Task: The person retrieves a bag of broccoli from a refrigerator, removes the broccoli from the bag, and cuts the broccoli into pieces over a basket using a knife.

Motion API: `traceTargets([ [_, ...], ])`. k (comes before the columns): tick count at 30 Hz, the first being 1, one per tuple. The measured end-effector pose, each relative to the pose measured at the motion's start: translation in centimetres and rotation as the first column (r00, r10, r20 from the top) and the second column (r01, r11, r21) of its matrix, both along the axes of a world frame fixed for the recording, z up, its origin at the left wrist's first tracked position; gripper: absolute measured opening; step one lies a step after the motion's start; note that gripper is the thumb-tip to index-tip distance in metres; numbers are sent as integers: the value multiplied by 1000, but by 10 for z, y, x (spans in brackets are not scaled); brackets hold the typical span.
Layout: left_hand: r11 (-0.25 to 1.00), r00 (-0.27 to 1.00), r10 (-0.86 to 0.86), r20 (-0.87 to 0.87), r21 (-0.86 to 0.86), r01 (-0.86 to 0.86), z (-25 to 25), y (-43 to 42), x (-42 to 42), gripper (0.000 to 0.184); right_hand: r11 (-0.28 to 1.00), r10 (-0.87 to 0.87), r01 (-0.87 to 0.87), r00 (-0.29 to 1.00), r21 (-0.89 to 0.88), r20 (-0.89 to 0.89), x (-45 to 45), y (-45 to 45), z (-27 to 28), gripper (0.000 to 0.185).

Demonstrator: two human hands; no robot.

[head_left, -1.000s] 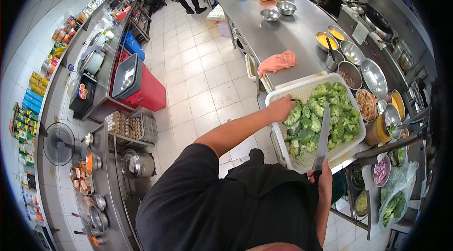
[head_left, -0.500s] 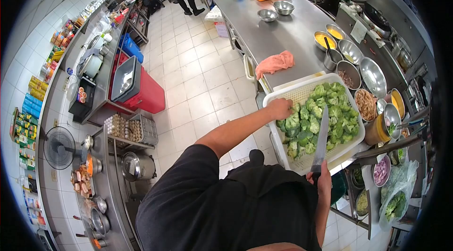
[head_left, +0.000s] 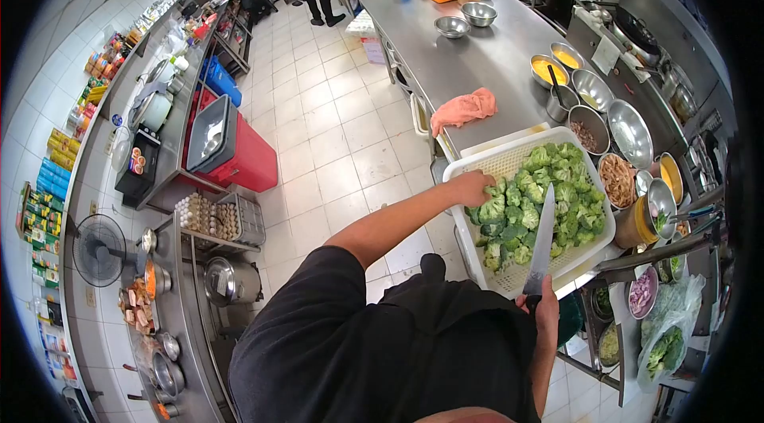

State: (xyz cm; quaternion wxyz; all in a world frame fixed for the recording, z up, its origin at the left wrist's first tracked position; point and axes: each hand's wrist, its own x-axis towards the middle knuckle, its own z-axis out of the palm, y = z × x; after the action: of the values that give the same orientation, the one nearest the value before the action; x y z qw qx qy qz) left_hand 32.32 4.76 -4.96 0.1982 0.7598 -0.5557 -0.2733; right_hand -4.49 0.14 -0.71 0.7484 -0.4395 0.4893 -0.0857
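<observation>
Right hand [head_left: 543, 307]: fingers wrapped round a long, black-handled steel knife [head_left: 543, 236]
Left hand [head_left: 475, 187]: fingers curled at green broccoli florets [head_left: 569, 184], can't tell if pinching any
Knife edge: over florets, I'd keep it off the left fingers
White perforated plastic basket [head_left: 511, 155]: holds the florets, steel worktop's [head_left: 493, 57] near end
Elbow room: pale floor tiles [head_left: 338, 132] side; silver metal bowls [head_left: 629, 132] crowd the right

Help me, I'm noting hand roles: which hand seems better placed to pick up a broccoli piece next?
Probably the left hand: it is at the edge of the broccoli in the white basket and shows no tool. The right hand grips the knife, so it seems less free.
</observation>
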Motion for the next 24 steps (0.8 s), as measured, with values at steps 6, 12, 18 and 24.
traceTargets([
  [6,997,998,-70,6,-38,70,-23,-5,10,59,999,32,-31,999,-34,26,1,0,1,65],
  [12,992,993,-116,25,-45,117,-8,2,6,53,1000,-2,2,1000,19,2,4,-1,6,68],
  [18,988,992,-128,6,-86,128,-10,0,10,50,997,-33,29,998,68,56,-1,-2,-3,65],
  [24,988,981,36,-190,152,-7,32,4,0,41,995,-59,56,998,77,37,-1,1,-1,63],
])
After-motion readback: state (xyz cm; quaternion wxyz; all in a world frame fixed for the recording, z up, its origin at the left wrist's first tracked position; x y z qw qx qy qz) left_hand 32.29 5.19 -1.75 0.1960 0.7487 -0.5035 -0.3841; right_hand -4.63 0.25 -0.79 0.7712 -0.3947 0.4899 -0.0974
